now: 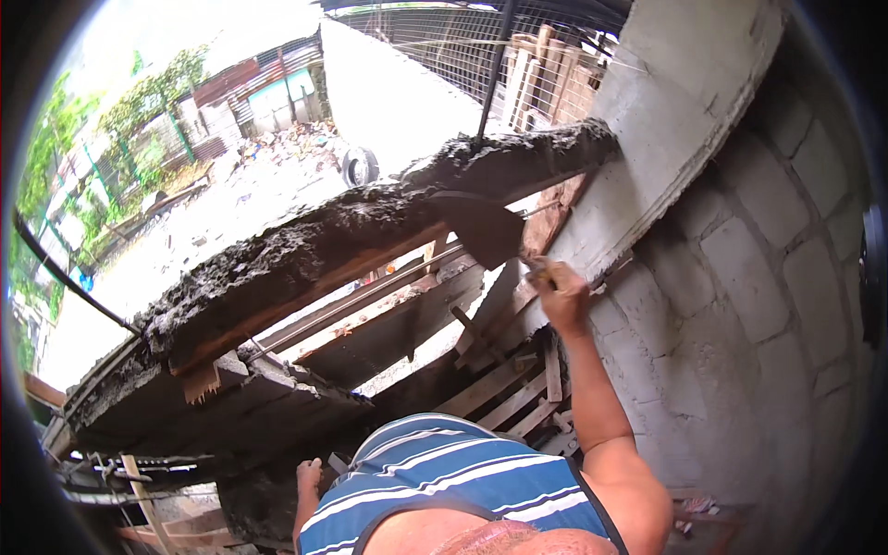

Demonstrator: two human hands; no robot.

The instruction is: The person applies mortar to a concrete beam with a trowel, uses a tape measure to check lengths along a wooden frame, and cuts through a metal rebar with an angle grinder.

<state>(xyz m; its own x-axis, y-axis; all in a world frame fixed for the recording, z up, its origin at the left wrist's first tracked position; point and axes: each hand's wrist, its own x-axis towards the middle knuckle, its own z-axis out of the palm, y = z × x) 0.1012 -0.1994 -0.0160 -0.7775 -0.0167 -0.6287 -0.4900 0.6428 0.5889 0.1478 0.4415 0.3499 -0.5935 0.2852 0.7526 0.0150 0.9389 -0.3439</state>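
My right hand (560, 294) is closed round the handle of a trowel (483, 233). The trowel's dark, broad blade lies against or just in front of the side of a long ledge (305, 242), near its right end. Rough grey mortar (236, 277) covers the ledge's top, lumpy and uneven. Low beside my body, my left hand (310, 475) has its fingers curled. A small grey piece (339, 461) shows next to it; whether the hand grips anything is hidden.
A block wall (740, 277) and a pale concrete post (684, 120) stand at the right. Thin steel rods (492, 79) rise from the ledge. Loose planks (504, 388) lie below. Beyond are a tyre (359, 166), rubble (277, 162) and wire mesh (435, 46).
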